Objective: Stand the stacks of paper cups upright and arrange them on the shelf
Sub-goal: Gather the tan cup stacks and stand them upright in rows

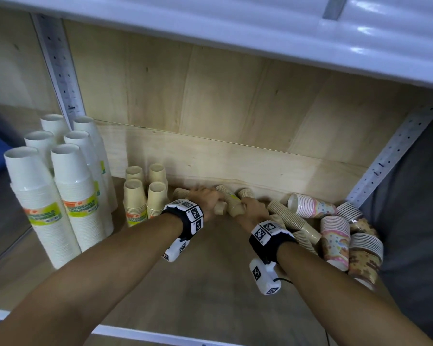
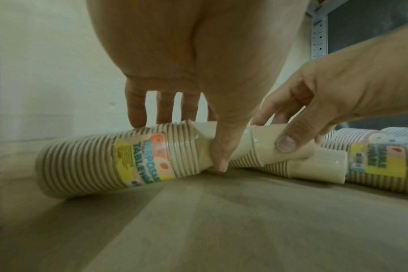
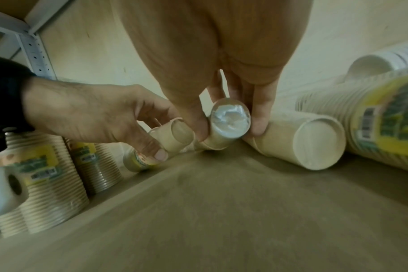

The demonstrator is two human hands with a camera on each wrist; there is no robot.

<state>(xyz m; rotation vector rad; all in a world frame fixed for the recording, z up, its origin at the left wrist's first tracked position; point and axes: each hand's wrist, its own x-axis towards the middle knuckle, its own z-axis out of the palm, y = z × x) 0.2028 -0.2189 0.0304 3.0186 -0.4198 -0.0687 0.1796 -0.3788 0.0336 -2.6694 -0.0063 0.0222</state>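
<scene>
Fingers of the left hand grasp a wrapped tan cup stack lying on the shelf by its back edge. Right hand fingers grasp a second fallen stack just beside it. Upright white stacks occupy the shelf's left end.
</scene>
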